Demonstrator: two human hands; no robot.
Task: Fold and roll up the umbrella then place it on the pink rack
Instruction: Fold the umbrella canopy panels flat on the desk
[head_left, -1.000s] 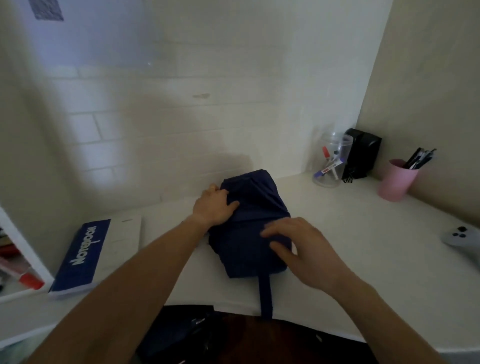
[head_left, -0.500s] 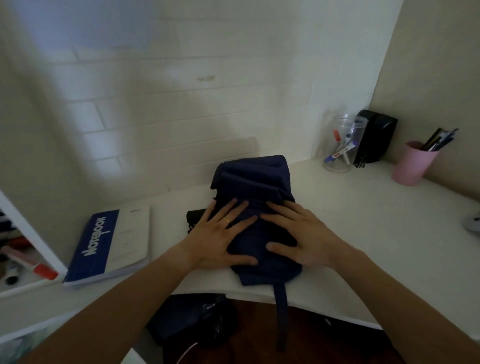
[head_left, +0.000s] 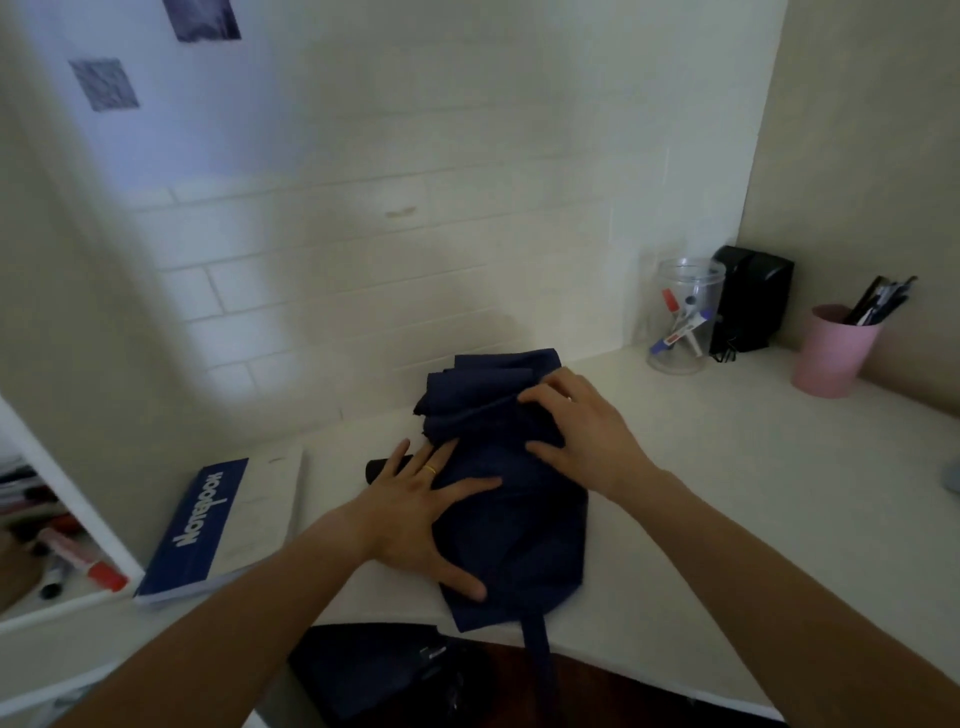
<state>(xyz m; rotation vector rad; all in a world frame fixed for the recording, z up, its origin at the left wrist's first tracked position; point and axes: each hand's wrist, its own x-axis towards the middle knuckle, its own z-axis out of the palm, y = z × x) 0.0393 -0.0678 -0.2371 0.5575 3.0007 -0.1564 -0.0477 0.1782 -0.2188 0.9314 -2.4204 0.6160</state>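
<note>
The dark blue umbrella (head_left: 519, 530) lies folded flat on the white desk (head_left: 727, 493), its strap hanging over the front edge and its black handle end poking out to the left. My left hand (head_left: 421, 514) rests flat on the fabric's left side with fingers spread. My right hand (head_left: 582, 436) presses on the far part of the cloth, its fingertips on a fold ridge. No pink rack is in view.
A blue notebook (head_left: 218, 525) lies left of the umbrella. At the back right stand a clear jar of markers (head_left: 683, 322), a black box (head_left: 750, 301) and a pink cup of pens (head_left: 831, 351). A white shelf with markers (head_left: 67, 551) is at the far left.
My right hand has moved away from me onto the far folds of the umbrella. My left hand stays flat on the left side. The camera has tilted slightly.
</note>
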